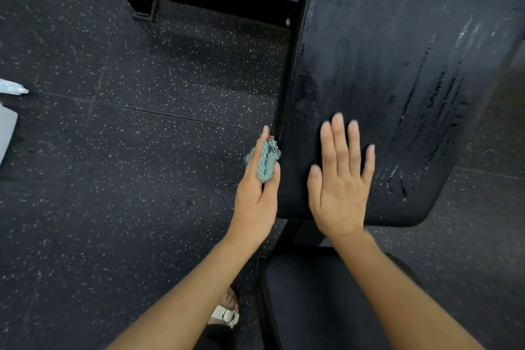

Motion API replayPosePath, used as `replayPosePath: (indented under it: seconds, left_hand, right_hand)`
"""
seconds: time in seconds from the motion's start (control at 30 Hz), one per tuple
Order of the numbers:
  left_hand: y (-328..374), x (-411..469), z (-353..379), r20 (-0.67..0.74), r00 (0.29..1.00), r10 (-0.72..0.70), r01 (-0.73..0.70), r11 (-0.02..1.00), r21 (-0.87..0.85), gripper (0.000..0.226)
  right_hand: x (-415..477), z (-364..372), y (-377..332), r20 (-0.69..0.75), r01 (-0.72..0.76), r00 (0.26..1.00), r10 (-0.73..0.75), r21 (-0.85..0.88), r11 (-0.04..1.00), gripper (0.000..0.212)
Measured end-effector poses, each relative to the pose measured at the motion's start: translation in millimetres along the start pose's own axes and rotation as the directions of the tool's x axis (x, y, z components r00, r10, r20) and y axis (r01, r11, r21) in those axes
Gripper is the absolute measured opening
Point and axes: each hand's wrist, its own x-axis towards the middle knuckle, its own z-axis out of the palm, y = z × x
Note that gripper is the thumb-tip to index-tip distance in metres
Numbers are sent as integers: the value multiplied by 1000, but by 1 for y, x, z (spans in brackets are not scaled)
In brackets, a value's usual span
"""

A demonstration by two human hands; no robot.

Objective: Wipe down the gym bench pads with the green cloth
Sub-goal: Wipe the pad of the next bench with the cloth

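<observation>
A long black bench pad (383, 65) runs up the right half of the head view, streaked with wet marks along its right side. A second black seat pad (312, 298) lies below it, near me. My left hand (257, 193) holds the bunched green cloth (265, 160) between thumb and fingers against the long pad's left edge. Flat on the lower part of that pad lies my right hand (339, 179), fingers straight and spread, holding nothing.
Black speckled rubber floor (127, 165) fills the left. The bench's black metal frame and a foot (145, 13) stand at the top. A white object (8, 111) shows at the left edge. My sandalled foot (227, 312) is beside the seat pad.
</observation>
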Motion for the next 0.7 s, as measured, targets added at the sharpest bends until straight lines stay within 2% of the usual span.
replayPosePath:
  seconds: [0.1,0.33,0.7]
  left_hand:
    - [-5,-8,-2,9,1000,-15,15,1000,6,53]
    - [-8,-5,1,9,1000,-10,10,1000,-25,55]
    - [13,34,7,-31,995,90,-90,996,-19,51]
  right_hand:
    - [-32,11,2,15,-10,1000,10,-13,1000,64]
    - [-32,19,3,-30,-18,999,17,-30,999,58]
    - [-33,22,4,-66,-17,998,15,-34,999,60]
